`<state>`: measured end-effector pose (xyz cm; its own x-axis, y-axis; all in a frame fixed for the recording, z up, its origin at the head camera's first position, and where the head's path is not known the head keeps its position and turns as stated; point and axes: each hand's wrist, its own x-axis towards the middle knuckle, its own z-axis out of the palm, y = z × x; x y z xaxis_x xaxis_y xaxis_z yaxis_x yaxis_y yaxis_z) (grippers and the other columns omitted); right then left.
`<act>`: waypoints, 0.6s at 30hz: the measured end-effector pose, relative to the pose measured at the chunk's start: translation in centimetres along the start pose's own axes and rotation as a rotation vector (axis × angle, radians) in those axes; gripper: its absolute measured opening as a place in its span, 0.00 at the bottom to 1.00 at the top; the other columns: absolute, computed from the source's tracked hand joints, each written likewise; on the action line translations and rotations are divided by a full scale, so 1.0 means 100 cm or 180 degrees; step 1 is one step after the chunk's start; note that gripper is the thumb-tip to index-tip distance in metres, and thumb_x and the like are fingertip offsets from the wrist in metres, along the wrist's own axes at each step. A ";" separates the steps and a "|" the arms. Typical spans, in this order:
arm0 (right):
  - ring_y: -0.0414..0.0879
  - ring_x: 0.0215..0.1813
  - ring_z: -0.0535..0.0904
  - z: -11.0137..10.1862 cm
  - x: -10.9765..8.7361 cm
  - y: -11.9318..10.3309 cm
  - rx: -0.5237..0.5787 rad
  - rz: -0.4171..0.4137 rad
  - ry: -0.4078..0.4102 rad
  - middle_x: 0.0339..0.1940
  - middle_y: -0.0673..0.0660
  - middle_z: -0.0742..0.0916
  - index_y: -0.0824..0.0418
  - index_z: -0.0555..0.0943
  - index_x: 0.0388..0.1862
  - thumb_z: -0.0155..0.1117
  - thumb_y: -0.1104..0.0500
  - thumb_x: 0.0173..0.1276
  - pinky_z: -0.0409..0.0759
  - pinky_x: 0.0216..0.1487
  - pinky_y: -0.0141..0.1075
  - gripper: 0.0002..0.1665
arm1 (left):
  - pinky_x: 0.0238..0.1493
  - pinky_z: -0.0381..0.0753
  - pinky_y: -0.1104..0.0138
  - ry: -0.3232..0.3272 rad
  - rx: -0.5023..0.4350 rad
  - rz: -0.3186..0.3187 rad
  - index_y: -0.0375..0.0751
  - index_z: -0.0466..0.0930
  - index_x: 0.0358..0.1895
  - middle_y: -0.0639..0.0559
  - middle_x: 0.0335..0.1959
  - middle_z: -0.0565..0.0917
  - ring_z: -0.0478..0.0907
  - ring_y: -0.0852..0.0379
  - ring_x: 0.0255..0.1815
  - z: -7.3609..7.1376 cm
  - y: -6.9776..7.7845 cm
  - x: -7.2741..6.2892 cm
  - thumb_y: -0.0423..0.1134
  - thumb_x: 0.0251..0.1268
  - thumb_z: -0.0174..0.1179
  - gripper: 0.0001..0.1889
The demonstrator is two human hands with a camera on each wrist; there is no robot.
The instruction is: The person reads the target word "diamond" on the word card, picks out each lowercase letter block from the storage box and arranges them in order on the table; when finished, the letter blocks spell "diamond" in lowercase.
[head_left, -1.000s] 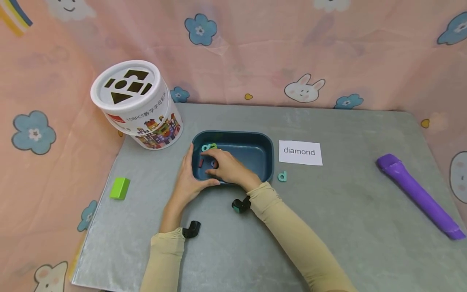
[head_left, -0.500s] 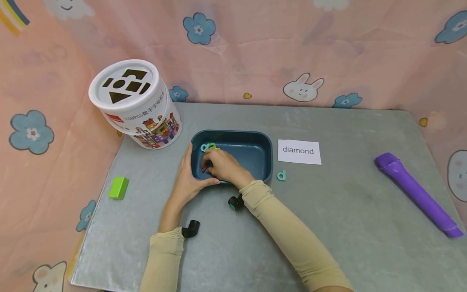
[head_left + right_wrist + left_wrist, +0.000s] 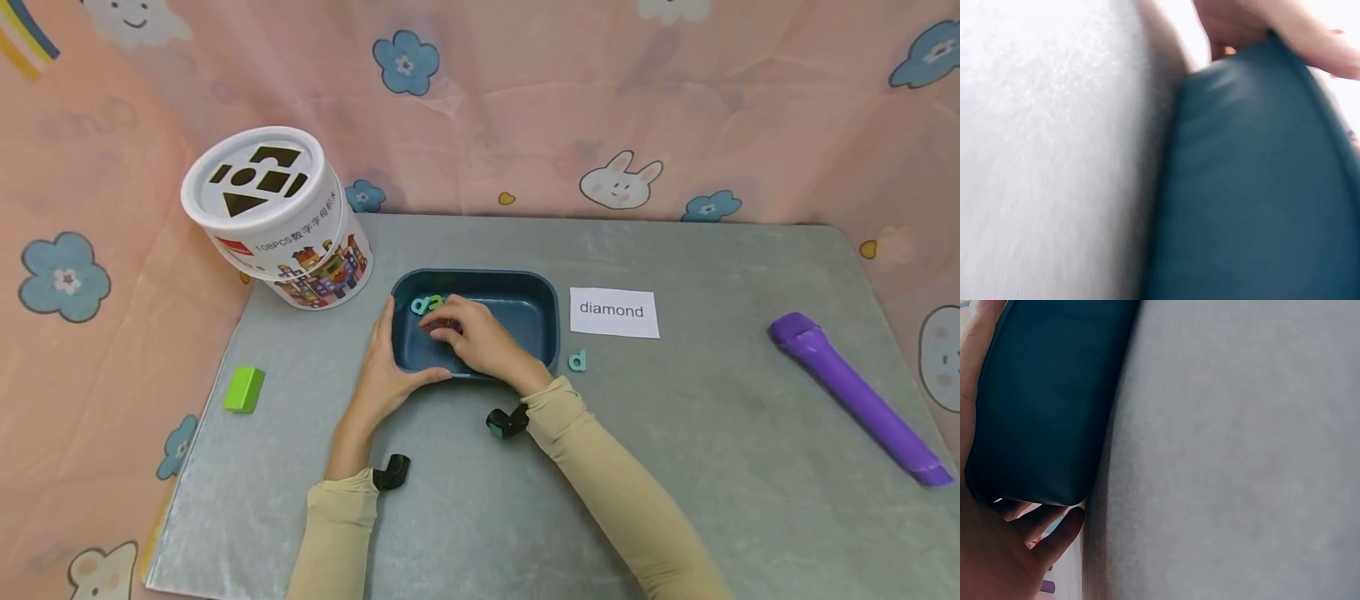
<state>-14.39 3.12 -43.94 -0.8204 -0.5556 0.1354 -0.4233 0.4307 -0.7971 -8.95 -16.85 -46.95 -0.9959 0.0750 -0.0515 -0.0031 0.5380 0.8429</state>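
Observation:
A dark blue tray lies on the table in the head view. My left hand grips its near left corner, thumb along the front rim and fingers along the left side. In the left wrist view, the fingers curve round the tray's end. My right hand is inside the tray with its fingers bent. A small dark red piece shows between its thumb and forefinger; its shape is mostly hidden. Just beyond the fingertips lie a teal letter and a green letter. The right wrist view is blurred and shows mainly the tray's outer wall.
A card reading "diamond" lies right of the tray, with a teal letter d below it. A white lidded bucket stands at the back left. A green block is at left, a purple stick at right.
My right hand first reached left and closed its fingers low in the tray, then shifted back right. The red piece has left its spot by the left wall. My left hand stayed on the tray.

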 end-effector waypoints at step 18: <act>0.32 0.37 0.79 -0.104 -0.127 0.049 -0.0443 0.0248 0.1349 0.33 0.55 0.92 0.61 0.88 0.42 0.81 0.68 0.61 0.71 0.39 0.30 0.12 | 0.85 0.51 0.38 -0.0012 0.0008 -0.0056 0.55 0.34 0.89 0.42 0.89 0.46 0.44 0.40 0.90 0.000 0.002 -0.001 0.74 0.37 0.81 0.80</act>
<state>-10.08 19.65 -43.45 -0.9246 -0.1899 0.3304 -0.3780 0.5672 -0.7317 -8.83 -16.76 -46.79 -0.9953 0.0687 -0.0685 -0.0204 0.5415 0.8405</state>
